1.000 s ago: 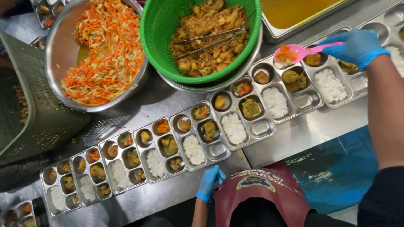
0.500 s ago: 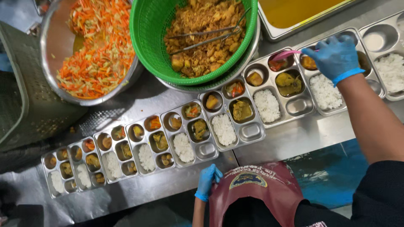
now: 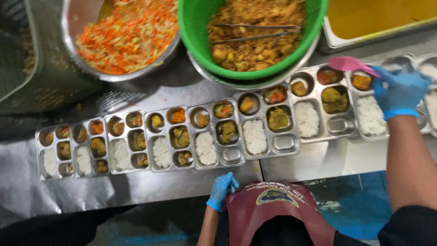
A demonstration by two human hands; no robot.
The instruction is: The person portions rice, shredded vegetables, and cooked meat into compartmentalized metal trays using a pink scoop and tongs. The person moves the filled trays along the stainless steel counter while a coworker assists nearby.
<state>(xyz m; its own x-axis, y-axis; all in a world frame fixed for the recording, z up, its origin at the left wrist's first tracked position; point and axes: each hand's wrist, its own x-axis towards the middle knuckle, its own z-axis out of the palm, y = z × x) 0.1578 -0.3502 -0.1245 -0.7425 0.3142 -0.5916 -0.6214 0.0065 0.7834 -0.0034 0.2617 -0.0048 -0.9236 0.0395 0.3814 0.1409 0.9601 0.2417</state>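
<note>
In the green colander [image 3: 195, 27], fried chunks.

We are in a large catering kitchen, at a meal-packing line. A long row of steel compartment trays [image 3: 255, 132] sits edge to edge on a stainless steel counter [image 3: 150, 187], each tray portioned with rice, curry and small sides. Behind them stand bulk containers: a steel bowl of shredded carrot salad [image 3: 123, 36], a green basket of fried food [image 3: 255, 36] with tongs [image 3: 255, 33], and a deep pan of yellow sauce [image 3: 373, 18]. Blue disposable gloves cover our hands.
</note>
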